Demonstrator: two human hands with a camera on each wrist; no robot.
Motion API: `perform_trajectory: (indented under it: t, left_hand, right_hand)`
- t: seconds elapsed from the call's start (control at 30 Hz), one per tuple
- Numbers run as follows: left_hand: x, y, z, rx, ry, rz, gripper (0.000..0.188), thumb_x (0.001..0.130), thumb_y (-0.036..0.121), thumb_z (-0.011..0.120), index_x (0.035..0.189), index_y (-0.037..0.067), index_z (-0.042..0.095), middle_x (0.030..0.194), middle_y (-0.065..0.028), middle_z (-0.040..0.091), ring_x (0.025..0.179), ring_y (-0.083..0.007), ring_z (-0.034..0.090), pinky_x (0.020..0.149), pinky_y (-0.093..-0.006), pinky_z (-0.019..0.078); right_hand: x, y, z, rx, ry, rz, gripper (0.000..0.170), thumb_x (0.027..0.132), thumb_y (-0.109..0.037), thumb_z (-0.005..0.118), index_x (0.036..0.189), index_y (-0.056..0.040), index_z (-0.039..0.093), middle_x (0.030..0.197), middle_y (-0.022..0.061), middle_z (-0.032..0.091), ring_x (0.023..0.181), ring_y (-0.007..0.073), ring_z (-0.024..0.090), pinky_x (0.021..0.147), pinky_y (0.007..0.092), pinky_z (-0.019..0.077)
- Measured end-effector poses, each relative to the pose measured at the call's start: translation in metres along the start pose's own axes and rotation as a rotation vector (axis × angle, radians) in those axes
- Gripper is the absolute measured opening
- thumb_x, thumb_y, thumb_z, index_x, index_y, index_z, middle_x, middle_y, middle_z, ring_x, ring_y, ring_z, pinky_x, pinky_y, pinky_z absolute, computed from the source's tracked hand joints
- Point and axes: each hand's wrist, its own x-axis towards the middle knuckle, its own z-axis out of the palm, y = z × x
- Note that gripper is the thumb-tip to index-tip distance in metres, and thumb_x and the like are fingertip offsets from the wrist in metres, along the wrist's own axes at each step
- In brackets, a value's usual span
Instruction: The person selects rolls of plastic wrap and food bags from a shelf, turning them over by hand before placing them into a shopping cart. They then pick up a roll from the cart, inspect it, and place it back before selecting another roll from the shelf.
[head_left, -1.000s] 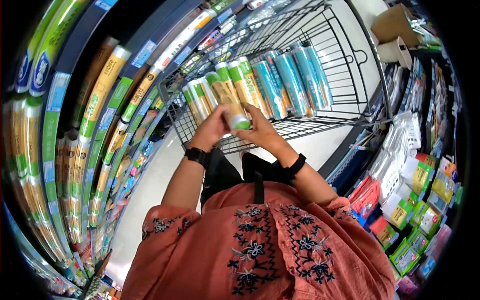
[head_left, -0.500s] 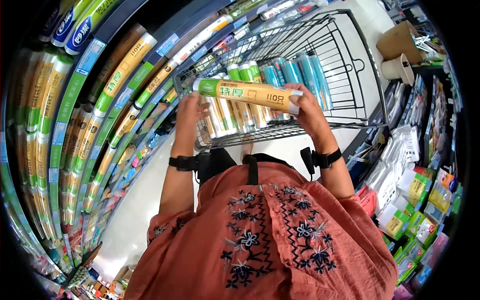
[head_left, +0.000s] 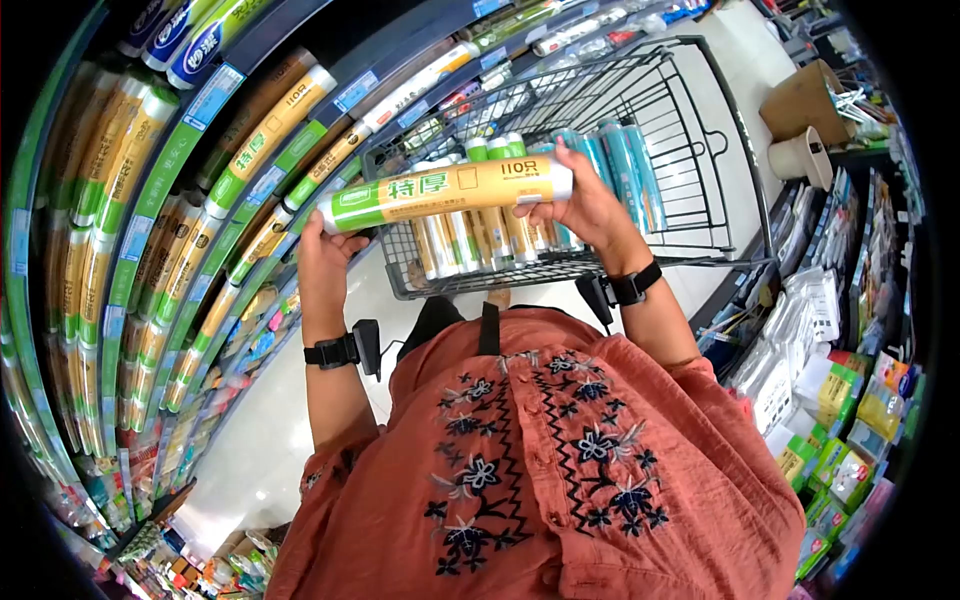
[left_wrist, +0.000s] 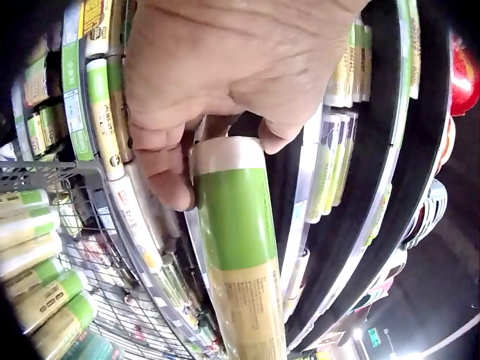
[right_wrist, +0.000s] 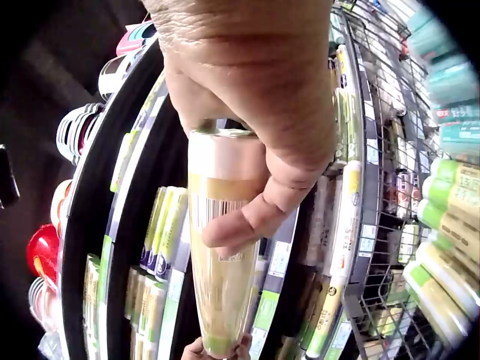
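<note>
A long wrapped roll of bags, tan with a green end and printed with 110, lies almost level across my front, its left end a little lower. My left hand grips the green end. At the other end, my right hand grips the roll, thumb above and fingers below. From the left wrist view, fingers and thumb of the left hand close round the white rim of the roll. One right-hand finger crosses the barcode on the roll in the right wrist view.
Behind the roll stands a wire shopping cart with several green-and-tan rolls and teal rolls upright inside. Tall shelves of similar rolls line the left side. Packaged goods fill the right side, below a cardboard box.
The roll has turned from steeply tilted over the cart to nearly level, then moved left towards the shelves. My hands have spread from one end to opposite ends.
</note>
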Motion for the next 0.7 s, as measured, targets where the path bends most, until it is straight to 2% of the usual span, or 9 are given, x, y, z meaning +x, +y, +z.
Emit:
perform_trajectory:
  t: [0.1, 0.23, 0.37, 0.5, 0.53, 0.7]
  left_hand:
    - [-0.010, 0.004, -0.012, -0.023, 0.039, 0.052, 0.038, 0.103, 0.037, 0.048, 0.114, 0.002, 0.061, 0.104, -0.0100, 0.070, 0.091, -0.0186, 0.067, 0.074, -0.0335, 0.0543]
    - [-0.018, 0.007, -0.022, -0.022, 0.077, 0.109, 0.040, 0.103, 0.039, 0.048, 0.113, 0.002, 0.062, 0.101, -0.0099, 0.070, 0.086, -0.0188, 0.067, 0.073, -0.0328, 0.0543]
    - [-0.023, 0.014, -0.032, 0.004, 0.139, 0.125, 0.045, 0.103, 0.044, 0.049, 0.111, 0.003, 0.062, 0.097, -0.0091, 0.070, 0.084, -0.0184, 0.067, 0.071, -0.0322, 0.0542]
    - [-0.028, 0.021, -0.039, 0.012, 0.176, 0.123, 0.049, 0.102, 0.050, 0.048, 0.109, 0.003, 0.062, 0.093, -0.0076, 0.069, 0.077, -0.0164, 0.066, 0.067, -0.0310, 0.0540]
    - [-0.029, 0.022, -0.041, 0.025, 0.188, 0.121, 0.051, 0.101, 0.052, 0.048, 0.109, 0.004, 0.062, 0.092, -0.0071, 0.068, 0.075, -0.0155, 0.065, 0.066, -0.0305, 0.0538]
    - [-0.029, 0.026, -0.055, 0.089, 0.215, 0.114, 0.056, 0.101, 0.057, 0.045, 0.108, 0.004, 0.062, 0.082, -0.0047, 0.066, 0.064, -0.0118, 0.061, 0.058, -0.0281, 0.0521]
  right_hand:
    - [0.018, 0.001, 0.002, -0.021, -0.099, 0.015, 0.060, 0.104, -0.051, 0.040, 0.122, 0.0046, 0.055, 0.097, 0.0189, 0.071, 0.077, 0.0275, 0.072, 0.064, 0.0341, 0.0604]
    - [0.030, 0.001, 0.017, -0.030, -0.057, -0.001, 0.061, 0.104, -0.052, 0.039, 0.121, 0.0036, 0.056, 0.095, 0.0174, 0.071, 0.075, 0.0259, 0.072, 0.065, 0.0346, 0.0603]
    - [0.038, 0.003, 0.028, -0.047, -0.089, -0.030, 0.051, 0.103, -0.044, 0.044, 0.124, 0.0025, 0.053, 0.101, 0.0183, 0.069, 0.079, 0.0252, 0.071, 0.068, 0.0370, 0.0600]
    - [0.043, 0.005, 0.035, -0.127, -0.080, -0.014, 0.051, 0.102, -0.043, 0.047, 0.125, 0.0022, 0.052, 0.103, 0.0191, 0.069, 0.079, 0.0239, 0.071, 0.065, 0.0354, 0.0590]
    - [0.044, 0.005, 0.039, -0.160, -0.066, -0.005, 0.055, 0.102, -0.048, 0.048, 0.124, 0.0015, 0.054, 0.098, 0.0189, 0.069, 0.074, 0.0212, 0.070, 0.061, 0.0321, 0.0579]
    - [0.048, 0.005, 0.055, -0.269, 0.011, 0.039, 0.064, 0.100, -0.060, 0.044, 0.119, 0.0000, 0.057, 0.086, 0.0165, 0.070, 0.061, 0.0159, 0.066, 0.055, 0.0274, 0.0548]
